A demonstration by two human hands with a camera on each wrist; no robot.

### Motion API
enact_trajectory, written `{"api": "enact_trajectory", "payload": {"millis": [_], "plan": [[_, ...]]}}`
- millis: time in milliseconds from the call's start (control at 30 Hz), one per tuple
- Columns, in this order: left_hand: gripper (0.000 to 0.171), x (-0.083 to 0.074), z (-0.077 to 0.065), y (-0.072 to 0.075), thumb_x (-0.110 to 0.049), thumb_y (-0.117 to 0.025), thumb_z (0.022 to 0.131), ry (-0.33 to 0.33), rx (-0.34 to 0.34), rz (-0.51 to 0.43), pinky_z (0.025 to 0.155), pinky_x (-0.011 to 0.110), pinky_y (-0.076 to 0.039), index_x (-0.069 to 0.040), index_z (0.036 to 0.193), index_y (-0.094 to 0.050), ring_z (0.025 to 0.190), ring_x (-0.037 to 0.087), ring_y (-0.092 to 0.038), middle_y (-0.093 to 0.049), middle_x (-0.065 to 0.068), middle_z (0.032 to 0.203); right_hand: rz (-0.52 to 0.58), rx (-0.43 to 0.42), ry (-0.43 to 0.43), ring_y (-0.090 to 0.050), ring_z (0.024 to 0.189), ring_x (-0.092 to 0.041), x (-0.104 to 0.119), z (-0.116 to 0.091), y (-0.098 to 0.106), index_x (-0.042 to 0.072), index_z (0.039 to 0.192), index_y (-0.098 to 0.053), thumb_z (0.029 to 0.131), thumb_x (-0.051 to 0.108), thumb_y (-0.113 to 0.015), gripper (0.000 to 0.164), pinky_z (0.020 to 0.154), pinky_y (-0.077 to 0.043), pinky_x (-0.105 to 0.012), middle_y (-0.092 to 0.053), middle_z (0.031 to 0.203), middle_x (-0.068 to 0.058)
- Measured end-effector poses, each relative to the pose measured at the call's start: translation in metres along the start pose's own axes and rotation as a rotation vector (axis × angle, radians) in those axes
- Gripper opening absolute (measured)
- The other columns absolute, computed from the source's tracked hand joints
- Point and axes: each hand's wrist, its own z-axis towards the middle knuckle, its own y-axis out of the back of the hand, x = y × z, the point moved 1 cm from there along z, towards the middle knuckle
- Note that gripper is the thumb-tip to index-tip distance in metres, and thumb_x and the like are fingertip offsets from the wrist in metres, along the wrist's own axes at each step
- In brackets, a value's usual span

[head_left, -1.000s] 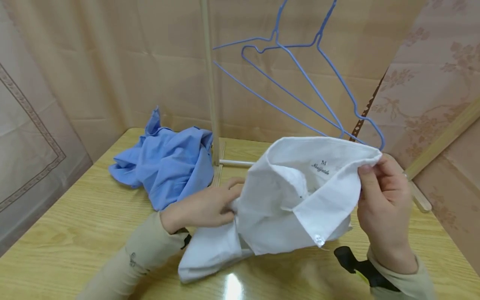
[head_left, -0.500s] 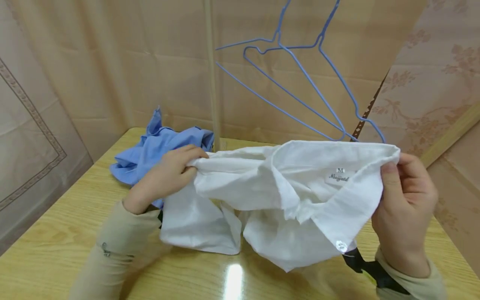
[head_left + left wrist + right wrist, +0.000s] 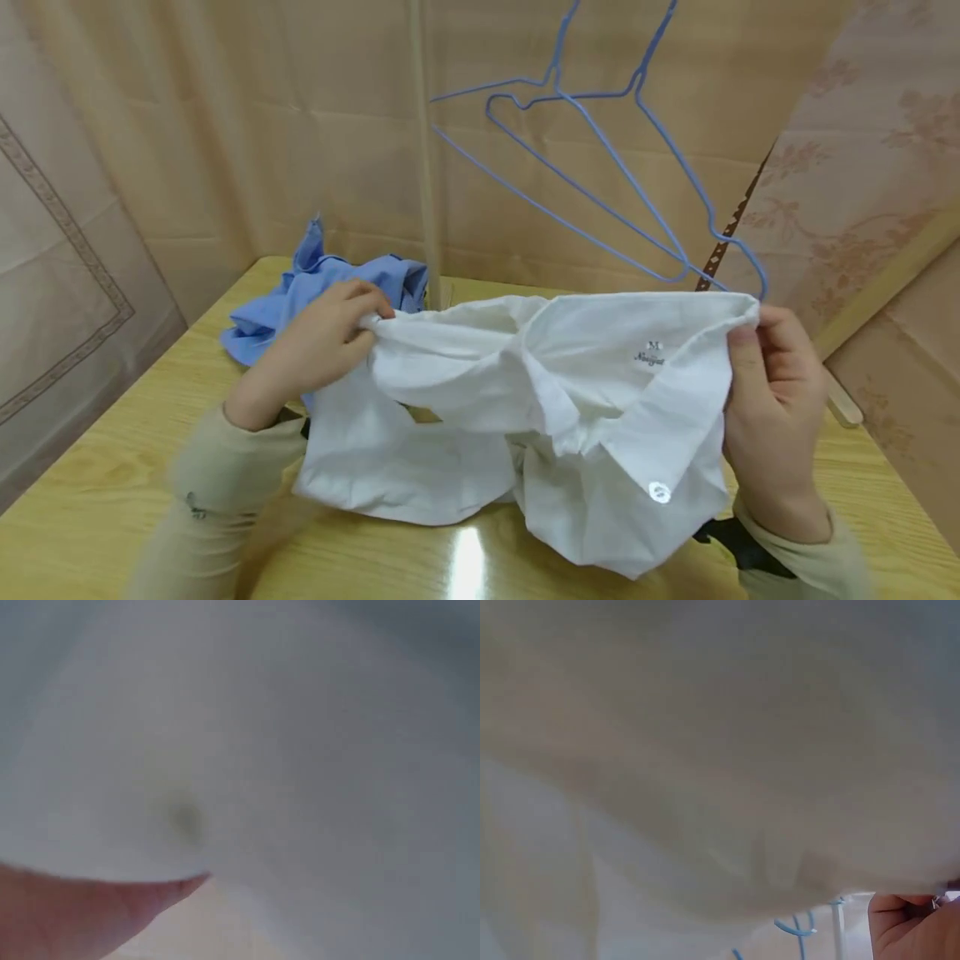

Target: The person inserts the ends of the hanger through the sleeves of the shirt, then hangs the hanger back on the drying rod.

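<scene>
A white shirt is stretched between both hands above the table, its collar side to the right with an "M" print inside and a button at the collar tip. My left hand pinches the shirt's upper left edge between thumb and fingers. At the collar's right end, my right hand pinches the cloth, thumb in front. White cloth fills most of the left wrist view, with part of the left hand at the lower left. Part of the right hand shows at the lower right of the right wrist view.
A crumpled blue garment lies at the table's back left, partly behind my left hand. Two blue hangers hang behind the shirt. A pale upright pole and a slanted wooden bar flank them. The wooden table lies below.
My left hand has moved left and up from the shirt's middle, now gripping its upper left edge. The shirt is spread wider. My right hand moved right, then slightly back left, still holding the collar.
</scene>
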Motion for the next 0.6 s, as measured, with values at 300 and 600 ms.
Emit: {"api": "enact_trajectory", "payload": {"millis": [300,600], "plan": [[0.044,-0.029,0.003,-0.038,-0.043,-0.047,0.083,-0.150,0.184,-0.152,0.091,0.032,-0.031,-0.017,0.117,-0.045,0.114,0.011,-0.034,-0.041,-0.004,0.121,-0.138,0.107,-0.116,-0.054,0.062,-0.013,-0.012,-0.011,-0.010,-0.015,0.097,-0.048,0.086,-0.003,-0.041,0.018,0.050,-0.043,-0.018,-0.057,0.080,-0.011],[0.076,-0.050,0.007,-0.073,-0.046,-0.058,0.074,-0.225,0.312,-0.428,0.096,0.029,-0.027,-0.025,0.134,-0.018,0.121,0.006,-0.027,-0.029,-0.009,0.133,-0.102,0.378,-0.196,-0.052,0.061,-0.011,-0.024,-0.021,-0.020,-0.009,0.096,-0.048,0.089,-0.004,-0.032,0.018,0.048,-0.042,-0.020,-0.054,0.079,-0.007]]}}
